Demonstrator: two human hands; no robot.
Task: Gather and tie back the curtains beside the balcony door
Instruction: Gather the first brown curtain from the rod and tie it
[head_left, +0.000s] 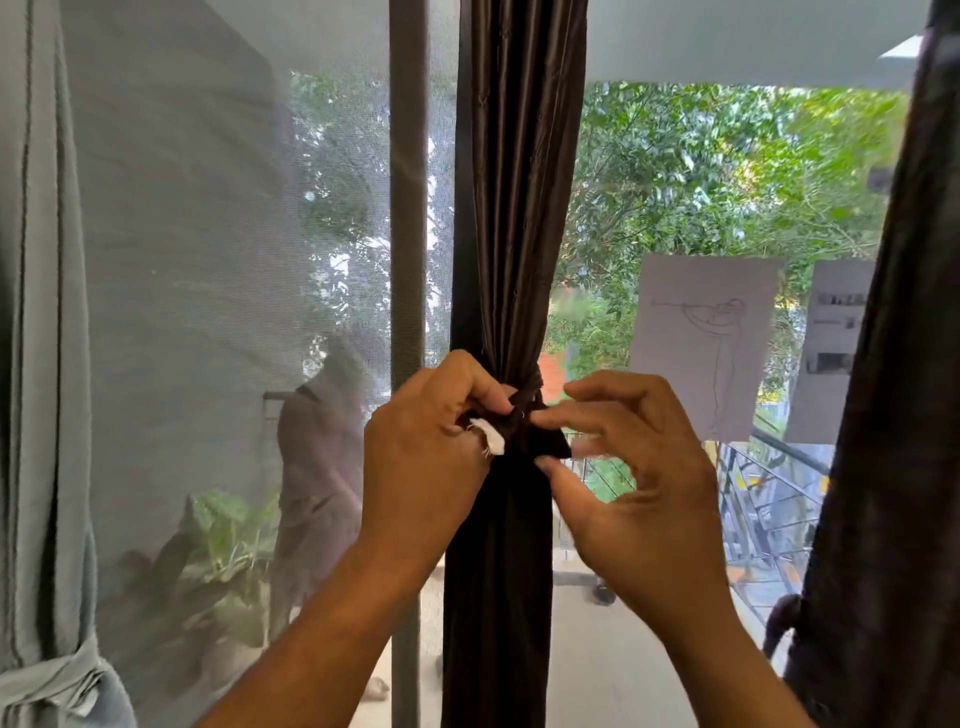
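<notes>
Bright daylight comes in through the glass behind the dark curtain (511, 208), leaving that curtain and the one at the right edge nearly black, backlit. Left of it, the mesh screen (208, 260) hazes and greys the view. Right-hand fingertips (550, 467) are motion-blurred. Straight lines bow toward the frame edges.

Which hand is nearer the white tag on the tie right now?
Left. The left hand pinches the tie right at the white tag; the right hand is across the dark curtain, fingers on the tie's other end.
</notes>
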